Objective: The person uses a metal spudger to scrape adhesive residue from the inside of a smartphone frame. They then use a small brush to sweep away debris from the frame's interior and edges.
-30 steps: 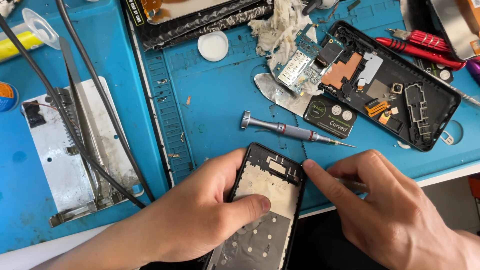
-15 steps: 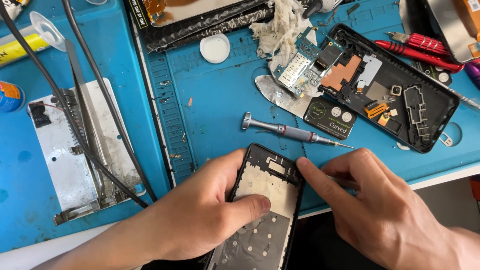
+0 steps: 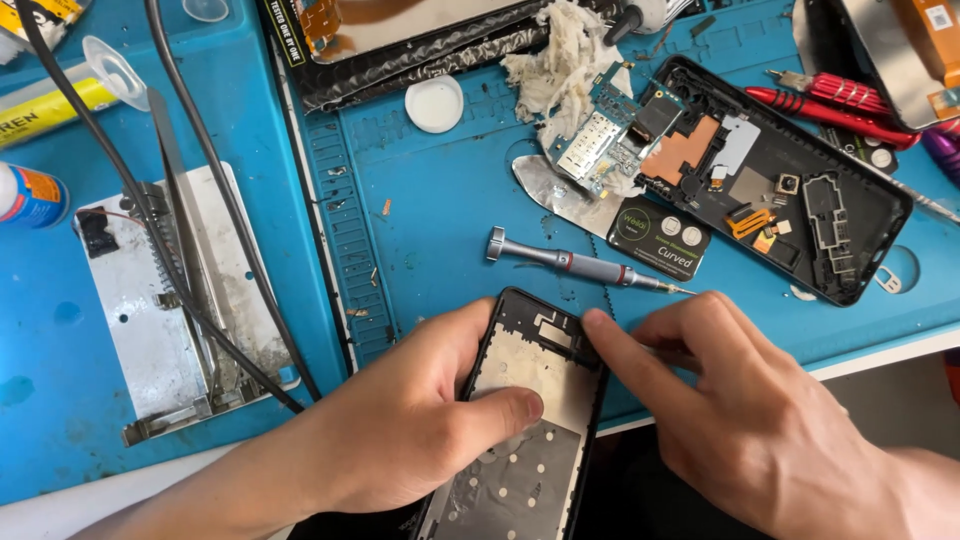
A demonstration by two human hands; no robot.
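A black phone frame (image 3: 520,420) with a bare metal inner plate lies tilted at the near edge of the blue work mat (image 3: 440,210). My left hand (image 3: 400,430) grips its left side, thumb pressed across the plate. The index fingertip of my right hand (image 3: 750,400) touches the frame's upper right corner, the other fingers curled. A grey precision screwdriver (image 3: 575,263) lies on the mat just beyond the frame. Further right sits an opened black phone back (image 3: 790,190) with parts inside and a green circuit board (image 3: 600,140).
A white round cap (image 3: 435,103), a wad of dirty tissue (image 3: 560,60) and a red-handled tool (image 3: 830,100) lie at the back. A metal plate (image 3: 165,300) crossed by black cables (image 3: 210,230) sits on the left. A small black packet (image 3: 660,238) lies by the screwdriver.
My right index finger has slid slightly left along the frame's top right corner. My left hand and the frame stay put.
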